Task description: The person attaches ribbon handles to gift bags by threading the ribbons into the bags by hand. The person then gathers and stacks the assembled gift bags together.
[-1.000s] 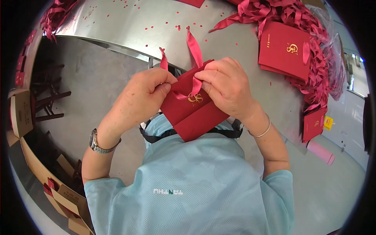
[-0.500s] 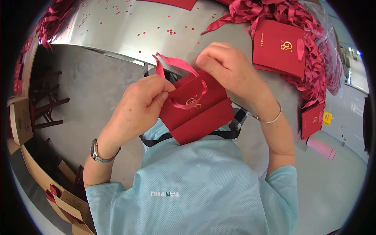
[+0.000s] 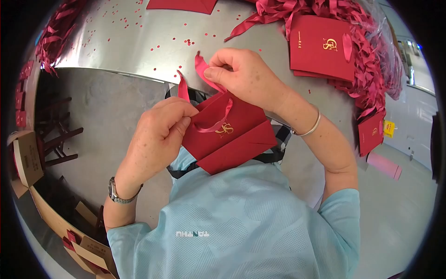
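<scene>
A small red paper gift bag [image 3: 251, 118] with a gold emblem lies tilted against my front, its mouth toward the table. My left hand [image 3: 160, 132] is closed on the bag's upper left edge, thumb in front. A pink ribbon handle [image 3: 226, 113] loops across the near face. From the far side rises a second ribbon [image 3: 200, 67], one loose end pointing up; my right hand [image 3: 248, 76] pinches it between thumb and fingers. Its other loose end [image 3: 183, 86] stands up beside my left hand. My right fingers partly hide the ribbon.
Red dots of paper are scattered over the metal table [image 3: 134, 53]. At the right lie flat red bags [image 3: 316, 49] beside a large heap of ribbons [image 3: 371, 83]. Another ribbon bundle [image 3: 55, 39] hangs at the far left. Cardboard boxes [image 3: 28, 158] and dark stools [image 3: 60, 144] stand left.
My right hand has moved left from the bag's right upper side to the far ribbon and now pinches it. My left hand still holds the bag's edge. The view has shifted slightly.
</scene>
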{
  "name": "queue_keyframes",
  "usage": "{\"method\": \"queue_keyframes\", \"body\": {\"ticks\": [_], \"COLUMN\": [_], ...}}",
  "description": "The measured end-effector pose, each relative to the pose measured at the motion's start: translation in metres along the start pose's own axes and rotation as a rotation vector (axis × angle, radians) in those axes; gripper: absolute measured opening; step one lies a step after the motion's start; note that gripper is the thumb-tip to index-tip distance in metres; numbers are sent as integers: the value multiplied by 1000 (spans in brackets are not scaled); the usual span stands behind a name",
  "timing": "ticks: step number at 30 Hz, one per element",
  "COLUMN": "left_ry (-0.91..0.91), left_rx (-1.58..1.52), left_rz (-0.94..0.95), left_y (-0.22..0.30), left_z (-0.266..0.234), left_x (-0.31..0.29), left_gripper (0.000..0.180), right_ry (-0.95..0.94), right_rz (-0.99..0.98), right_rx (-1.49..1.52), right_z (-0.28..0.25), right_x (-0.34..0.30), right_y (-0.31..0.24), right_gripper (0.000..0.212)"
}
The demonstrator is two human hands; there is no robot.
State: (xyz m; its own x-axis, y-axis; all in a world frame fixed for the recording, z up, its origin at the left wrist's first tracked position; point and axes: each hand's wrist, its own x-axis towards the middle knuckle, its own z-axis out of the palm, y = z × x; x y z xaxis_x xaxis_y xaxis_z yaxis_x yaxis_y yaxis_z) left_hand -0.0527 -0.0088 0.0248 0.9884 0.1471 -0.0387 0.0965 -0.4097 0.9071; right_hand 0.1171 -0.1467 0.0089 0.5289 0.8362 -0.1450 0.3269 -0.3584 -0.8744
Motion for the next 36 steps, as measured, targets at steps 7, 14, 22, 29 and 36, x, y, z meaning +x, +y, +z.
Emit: {"method": "queue_keyframes", "body": {"ticks": [7, 14, 22, 29, 36], "left_ry": [-10, 218, -201, 126, 264], "left_rx": [17, 32, -239, -589, -368], "left_rz": [37, -145, -619, -545, -553], "left_y": [-10, -10, -31, -48, -55], "left_z": [-6, -10, -17, -9, -5], "left_x": [1, 14, 45, 48, 35], "left_gripper": [13, 17, 30, 26, 27], "right_ry": [174, -111, -131, -230, -276], "right_rz": [-623, -462, -427, -372, -419], "right_rx": [-442, -388, -389, -256, -205], "right_z": [-10, -5, -5, -10, -13], "right_x": [-18, -24, -32, -31, -32], "right_y": [-10, -15, -24, -19, -21], "right_gripper": [8, 3, 5, 9, 3]}}
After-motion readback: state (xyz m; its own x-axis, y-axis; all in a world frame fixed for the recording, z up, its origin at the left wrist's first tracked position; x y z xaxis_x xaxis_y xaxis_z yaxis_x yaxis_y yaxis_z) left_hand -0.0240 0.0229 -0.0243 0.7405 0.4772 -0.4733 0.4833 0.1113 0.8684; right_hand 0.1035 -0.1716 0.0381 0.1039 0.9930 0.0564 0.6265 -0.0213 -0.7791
